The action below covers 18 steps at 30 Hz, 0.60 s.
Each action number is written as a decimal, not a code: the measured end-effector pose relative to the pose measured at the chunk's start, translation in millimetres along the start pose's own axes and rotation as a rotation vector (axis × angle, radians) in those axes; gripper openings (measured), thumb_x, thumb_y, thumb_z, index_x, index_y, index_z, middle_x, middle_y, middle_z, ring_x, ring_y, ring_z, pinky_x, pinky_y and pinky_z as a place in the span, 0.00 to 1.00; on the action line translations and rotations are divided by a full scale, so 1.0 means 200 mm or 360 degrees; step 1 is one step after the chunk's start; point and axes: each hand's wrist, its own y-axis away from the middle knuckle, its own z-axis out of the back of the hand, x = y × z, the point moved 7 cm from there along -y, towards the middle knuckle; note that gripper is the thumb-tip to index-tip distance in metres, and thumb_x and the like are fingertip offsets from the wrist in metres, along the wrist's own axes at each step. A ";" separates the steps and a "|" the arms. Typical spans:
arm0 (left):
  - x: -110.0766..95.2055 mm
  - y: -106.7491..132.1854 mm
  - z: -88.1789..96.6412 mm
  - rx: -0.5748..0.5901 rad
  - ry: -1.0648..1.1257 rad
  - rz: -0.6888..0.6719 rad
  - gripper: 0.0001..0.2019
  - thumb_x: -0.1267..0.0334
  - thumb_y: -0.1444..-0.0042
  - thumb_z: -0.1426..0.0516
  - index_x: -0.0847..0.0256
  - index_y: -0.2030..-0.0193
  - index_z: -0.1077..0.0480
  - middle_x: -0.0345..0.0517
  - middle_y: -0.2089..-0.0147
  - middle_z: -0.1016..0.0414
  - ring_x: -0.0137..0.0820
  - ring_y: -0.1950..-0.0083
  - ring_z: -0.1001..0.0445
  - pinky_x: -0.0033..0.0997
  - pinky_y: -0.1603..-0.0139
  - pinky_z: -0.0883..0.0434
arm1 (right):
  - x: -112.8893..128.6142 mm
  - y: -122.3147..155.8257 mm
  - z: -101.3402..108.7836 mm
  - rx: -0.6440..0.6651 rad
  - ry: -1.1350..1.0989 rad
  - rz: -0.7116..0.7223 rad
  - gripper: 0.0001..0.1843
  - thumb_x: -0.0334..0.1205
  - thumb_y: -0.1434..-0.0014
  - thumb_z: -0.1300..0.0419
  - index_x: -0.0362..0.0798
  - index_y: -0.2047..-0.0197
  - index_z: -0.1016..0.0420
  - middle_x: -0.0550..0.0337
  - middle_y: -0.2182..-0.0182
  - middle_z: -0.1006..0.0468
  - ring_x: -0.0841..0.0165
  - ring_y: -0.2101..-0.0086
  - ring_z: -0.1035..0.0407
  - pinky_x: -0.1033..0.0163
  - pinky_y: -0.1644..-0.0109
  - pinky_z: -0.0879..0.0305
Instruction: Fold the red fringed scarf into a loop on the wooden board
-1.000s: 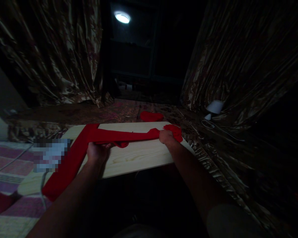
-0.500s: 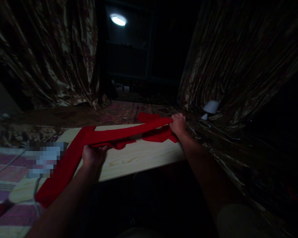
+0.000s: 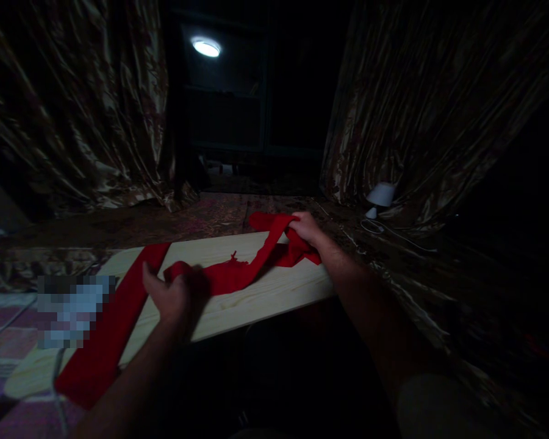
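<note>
A long red cloth (image 3: 231, 275) lies across a pale wooden board (image 3: 256, 299) in a dark room. My right hand (image 3: 304, 227) is closed on the cloth's right end at the board's far right corner, lifting it a little. My left hand (image 3: 170, 297) is at the board's near edge, curled around a fold of the same cloth with the thumb raised. A flat stretch of the red cloth (image 3: 114, 329) runs down to the left, off the board's near-left end.
Shiny patterned curtains (image 3: 73, 122) hang on both sides of a dark window with a lamp's reflection (image 3: 205, 47). A small white lamp (image 3: 379, 198) with a cord sits to the right. A blurred pale object (image 3: 71, 308) lies at the left, on a striped cloth.
My right hand pulled the cloth's end toward the far right, then eased left, so the taut strip now sags. My left hand shifted its hold and now bunches a fold.
</note>
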 end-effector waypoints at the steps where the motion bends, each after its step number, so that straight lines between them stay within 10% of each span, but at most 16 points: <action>1: -0.10 0.04 -0.03 0.0076 -0.0127 -0.0248 0.35 0.68 0.54 0.38 0.61 0.36 0.36 0.59 0.29 0.41 0.51 0.27 0.46 0.56 0.26 0.50 | 0.01 0.01 -0.05 0.0038 0.0049 0.0021 0.07 0.40 0.56 0.40 0.46 0.73 0.26 0.65 0.77 0.25 0.70 0.74 0.34 0.67 0.69 0.39; 8: -0.48 0.33 -0.56 0.1119 -0.0129 -0.0724 0.38 0.54 0.49 0.35 0.60 0.32 0.38 0.59 0.36 0.32 0.48 0.36 0.32 0.50 0.34 0.35 | 0.10 0.10 -0.38 0.0233 0.0242 0.0161 0.05 0.37 0.53 0.43 0.47 0.78 0.33 0.69 0.80 0.33 0.73 0.75 0.40 0.68 0.71 0.46; 12: -0.55 0.34 -0.70 0.1062 -0.0172 -0.0806 0.39 0.58 0.48 0.35 0.62 0.30 0.41 0.60 0.37 0.31 0.48 0.36 0.32 0.49 0.35 0.35 | 0.16 0.15 -0.49 0.0413 0.0313 0.0230 0.06 0.36 0.56 0.42 0.48 0.79 0.37 0.71 0.81 0.37 0.73 0.76 0.43 0.67 0.72 0.50; 18: -0.54 0.21 -0.67 0.0974 -0.0213 -0.0743 0.18 0.69 0.48 0.47 0.60 0.52 0.22 0.53 0.54 0.23 0.43 0.50 0.26 0.42 0.45 0.30 | 0.16 0.22 -0.54 0.0966 0.0147 0.0230 0.09 0.39 0.56 0.37 0.48 0.74 0.33 0.72 0.78 0.34 0.73 0.74 0.40 0.68 0.70 0.47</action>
